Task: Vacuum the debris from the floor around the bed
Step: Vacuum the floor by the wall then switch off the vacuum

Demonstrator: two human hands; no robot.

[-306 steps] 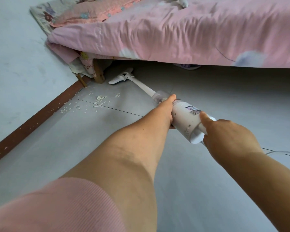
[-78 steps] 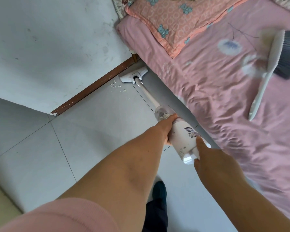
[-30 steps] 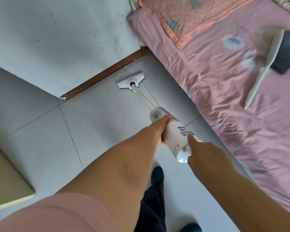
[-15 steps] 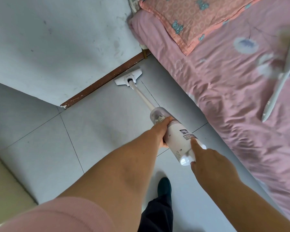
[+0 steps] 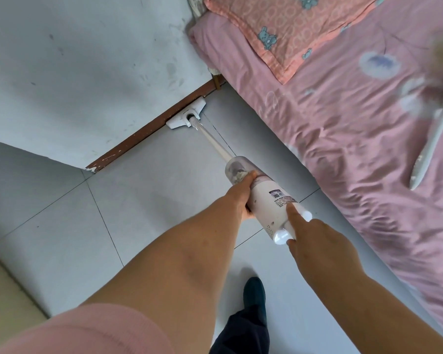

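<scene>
Vacuum [image 5: 266, 200]: one, white, its floor head [image 5: 187, 116] against the brown baseboard [image 5: 138, 136], just beside the bed [image 5: 343, 129]. Two hands hold it: left hand [image 5: 241, 195] wraps the body, right hand [image 5: 315, 241] grips the rear, forefinger straight. One pillow [image 5: 292, 29]. Grey tiled floor [image 5: 138, 200], pale wall [image 5: 87, 60].

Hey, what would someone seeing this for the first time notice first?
Mid-frame, the white stick vacuum, gripped by the left hand near its dust cup and the right hand at its rear end. Its floor head sits against the brown skirting board at the wall. The pink bed fills the right side, a patterned pillow at the top.
</scene>
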